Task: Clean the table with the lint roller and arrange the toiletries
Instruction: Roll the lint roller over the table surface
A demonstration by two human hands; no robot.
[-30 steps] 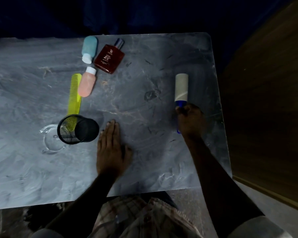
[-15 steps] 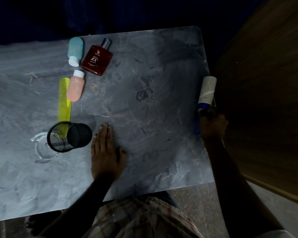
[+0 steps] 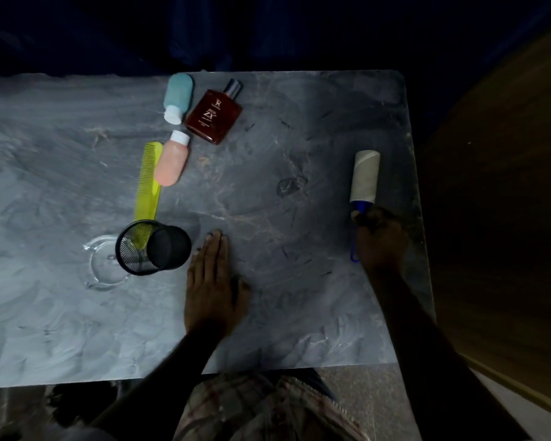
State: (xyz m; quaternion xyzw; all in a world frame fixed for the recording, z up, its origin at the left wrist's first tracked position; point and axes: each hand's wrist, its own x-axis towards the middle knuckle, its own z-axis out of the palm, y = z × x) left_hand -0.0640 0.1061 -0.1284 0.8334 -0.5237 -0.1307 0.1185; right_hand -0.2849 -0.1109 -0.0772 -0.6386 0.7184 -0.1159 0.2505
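**Desk:** What's nearest the lens?

**Photographer:** A plaid garment [image 3: 252, 409] at the bottom edge, with both forearms reaching out over a grey marbled table [image 3: 61, 329]. The left hand [image 3: 212, 281] lies flat on the surface near the middle, fingers straight and together, holding nothing.

**Desk:** And beside it?

**Photographer:** Just left of its fingertips is a black mesh cup [image 3: 153, 246]. It overlaps a clear glass dish [image 3: 102, 268] on its left. The dim light doesn't let me say whether the cup stands on the dish or only in front of it.

**Desk:** Where's the lint roller?

**Photographer:** Close to the table's right edge. The right hand [image 3: 380, 240] is curled round its blue handle, and the pale roll of the lint roller [image 3: 365, 176] points away from the person, low against the tabletop. Dark specks dot the surface between the two hands.

**Desk:** The toiletries?

**Photographer:** Farther back, left of centre. A yellow-green comb [image 3: 148, 183] runs from the cup's rim away from the person. A pink bottle [image 3: 171, 163] lies touching its far end, white cap pointing away. Beyond that, a brown perfume bottle [image 3: 213, 117] lies tilted. To its left, nearest the far edge, a teal bottle [image 3: 178, 97] lies with its white cap toward the pink one.
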